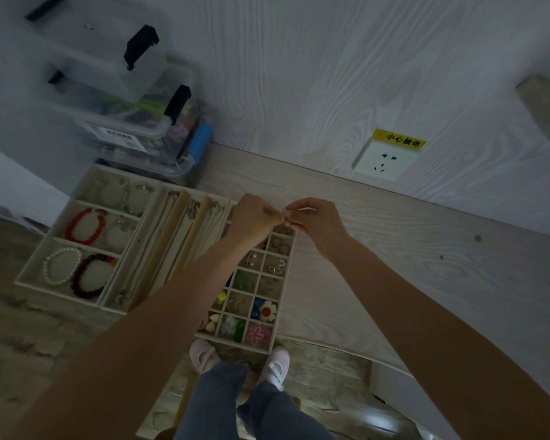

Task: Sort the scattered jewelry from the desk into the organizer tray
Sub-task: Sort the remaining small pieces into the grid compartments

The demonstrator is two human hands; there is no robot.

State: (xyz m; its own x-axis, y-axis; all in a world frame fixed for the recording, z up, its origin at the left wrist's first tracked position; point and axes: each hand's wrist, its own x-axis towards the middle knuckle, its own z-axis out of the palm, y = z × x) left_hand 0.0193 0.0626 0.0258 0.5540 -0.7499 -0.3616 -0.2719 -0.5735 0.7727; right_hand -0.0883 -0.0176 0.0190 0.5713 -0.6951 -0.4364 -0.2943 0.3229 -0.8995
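two stacked bins [121, 100] on pale desk [378, 249].

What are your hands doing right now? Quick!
Left hand: fingers curled, pinching something tiny at its fingertips; too small to name.
Right hand: fingers curled, pinching the same tiny thing, over the far end of the tray.

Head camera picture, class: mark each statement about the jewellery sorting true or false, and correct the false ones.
1. Both hands meet above the far end of the grid tray. True.
2. The left hand rests flat on the desk. False: it is raised, fingertips against the right hand.
3. The pearl bracelet shares a compartment with a dark red bracelet. True.
4. The wall socket has a plug in it. False: nothing is plugged in.
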